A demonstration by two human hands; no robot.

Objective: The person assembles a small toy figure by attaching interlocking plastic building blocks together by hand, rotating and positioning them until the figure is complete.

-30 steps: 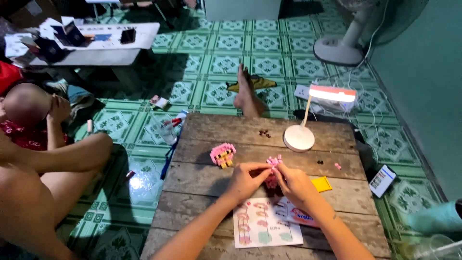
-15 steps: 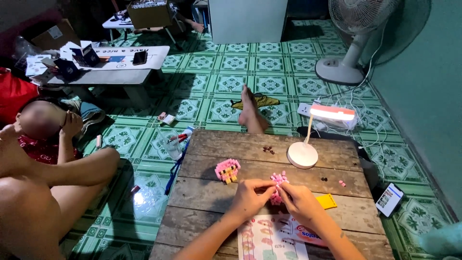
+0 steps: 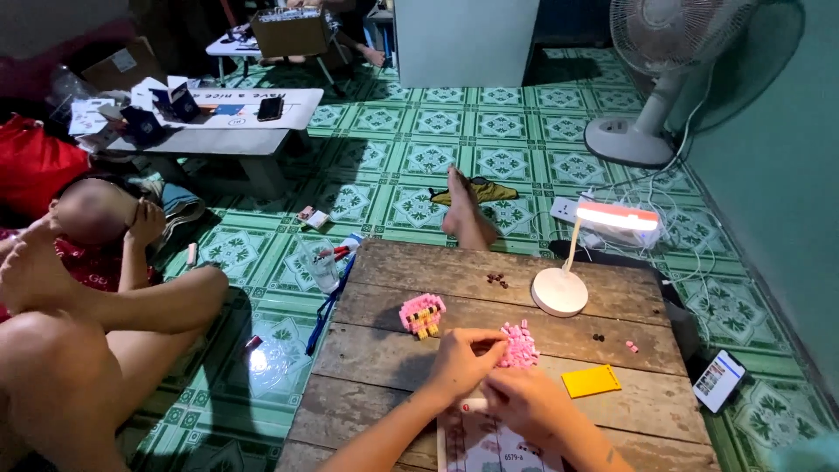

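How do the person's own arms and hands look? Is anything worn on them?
Both forearms are bare, with no sleeves in view. The left hand and the right hand wear no gloves, and no rings, watch or bracelet can be seen. A small dark mark shows on the right forearm; what it is cannot be told.

desk lamp [image 3: 560, 291] blocks right, left boards bare (mostly)
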